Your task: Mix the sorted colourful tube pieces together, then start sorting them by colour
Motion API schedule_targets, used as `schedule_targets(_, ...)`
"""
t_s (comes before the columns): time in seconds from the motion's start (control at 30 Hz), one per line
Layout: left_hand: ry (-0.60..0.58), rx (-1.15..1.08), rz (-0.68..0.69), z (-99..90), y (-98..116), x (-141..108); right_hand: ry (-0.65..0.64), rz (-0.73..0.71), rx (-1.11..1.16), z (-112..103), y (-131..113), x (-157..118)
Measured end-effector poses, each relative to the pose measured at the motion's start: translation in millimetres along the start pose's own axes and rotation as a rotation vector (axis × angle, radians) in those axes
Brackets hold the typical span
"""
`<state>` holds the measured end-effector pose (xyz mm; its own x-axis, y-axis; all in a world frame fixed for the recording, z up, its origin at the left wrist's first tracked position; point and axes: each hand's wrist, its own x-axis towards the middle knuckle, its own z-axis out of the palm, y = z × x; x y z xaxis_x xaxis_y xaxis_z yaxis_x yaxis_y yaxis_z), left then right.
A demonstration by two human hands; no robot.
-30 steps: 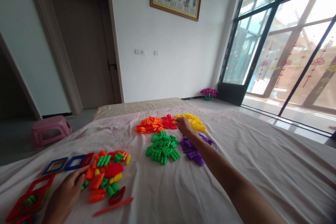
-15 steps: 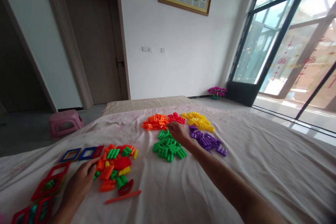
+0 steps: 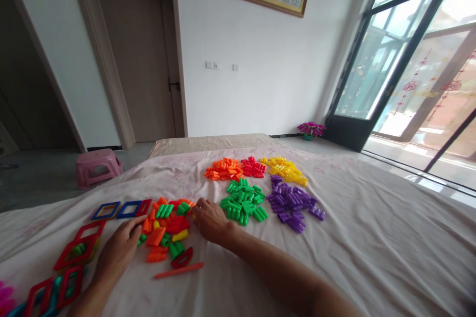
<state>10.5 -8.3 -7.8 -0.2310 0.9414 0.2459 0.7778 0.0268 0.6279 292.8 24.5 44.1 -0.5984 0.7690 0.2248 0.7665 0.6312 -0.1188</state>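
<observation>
Across from the sorted piles to the mixed heap of plastic blocks (image 3: 171,224) comes the right hand (image 3: 211,221), which a half second ago reached between the orange and green piles. Its fingers are bunched narrow at the heap's right side, with a bit of yellow showing by their tips; whether they grip a block I cannot tell. At the heap's left side the left hand (image 3: 119,246) stays, fingers extended and thumb slightly apart. Toward the far edge of the cloth (image 3: 357,242) lie the orange pile (image 3: 223,169), red pile (image 3: 253,167) and yellow pile (image 3: 285,170), with the green pile (image 3: 242,202) and purple pile (image 3: 292,200) nearer. Square frames line the cloth's left part, and an orange-red stick (image 3: 179,271) lies just nearer than the heap.
</observation>
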Motion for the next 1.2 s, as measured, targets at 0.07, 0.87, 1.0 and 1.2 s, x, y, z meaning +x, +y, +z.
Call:
schedule_targets(0.07,-0.021,-0.004,-0.007,0.1,0,0,0.002,0.01,-0.037,5,3,7)
schedule_targets(0.87,-0.04,0.006,-0.064,2.0,-5,4,0.353,0.479,0.084,-80,191,-47)
schedule_targets(1.0,-0.05,0.022,-0.082,-0.4,-2,2,0.434,0.729,-0.011,-106,244,-59)
schedule_targets(1.2,-0.02,0.03,-0.038,-0.6,-3,1,0.547,0.882,0.003,-109,260,-71)
